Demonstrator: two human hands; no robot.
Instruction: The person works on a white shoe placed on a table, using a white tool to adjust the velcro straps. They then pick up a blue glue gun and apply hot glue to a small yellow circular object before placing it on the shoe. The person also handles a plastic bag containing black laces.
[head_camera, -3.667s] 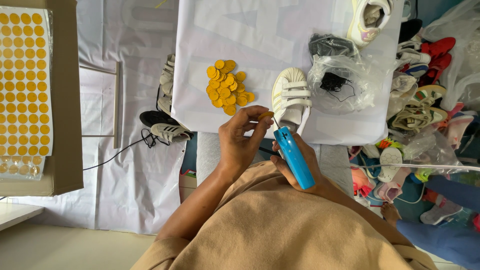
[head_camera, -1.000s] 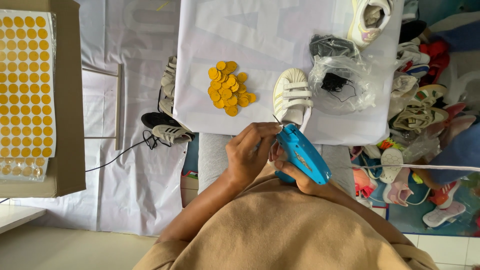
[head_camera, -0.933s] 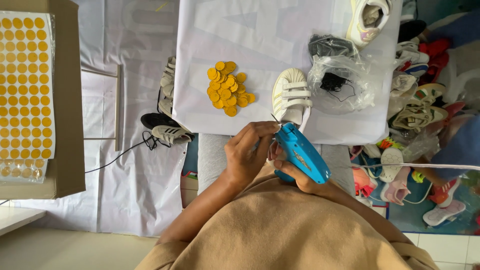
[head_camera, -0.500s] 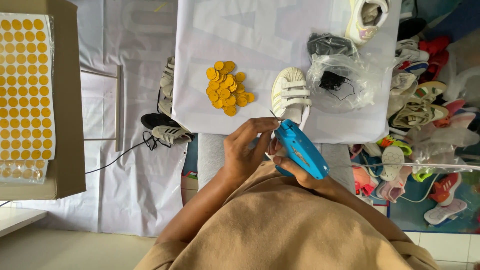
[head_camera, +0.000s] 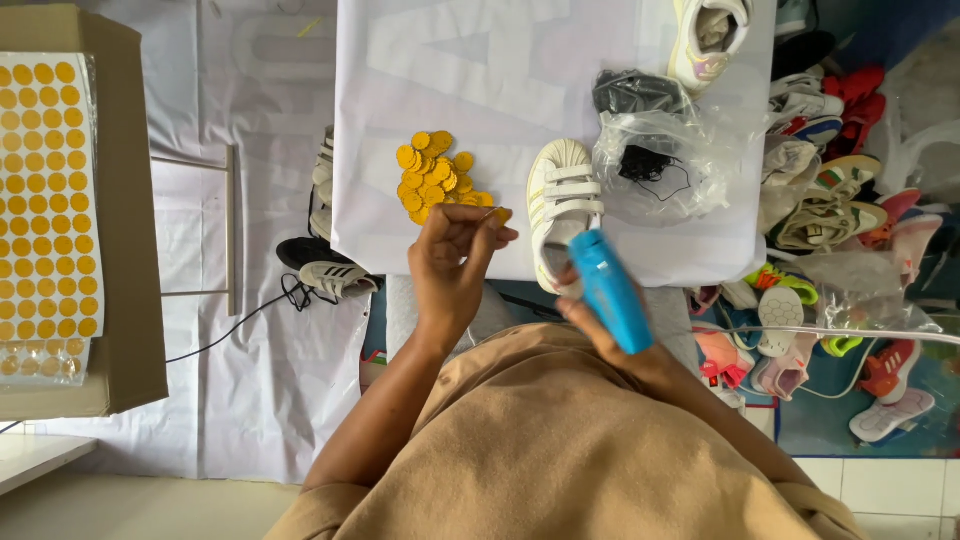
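Observation:
My right hand grips a blue tagging tool, its tip pointing toward the heel of a white strap shoe lying on the white-covered table. My left hand is raised over the table's near edge with its fingertips pinched together beside a pile of yellow round tags; a yellow tag shows at the fingertips. The two hands are apart.
A clear plastic bag with dark contents lies right of the shoe, another sneaker at the far edge. A heap of shoes fills the floor on the right. A cardboard box carrying a sheet of yellow stickers stands left.
My left hand has left the blue tool and moved left toward the yellow tags, pinching there. The tool has tilted more upright in my right hand.

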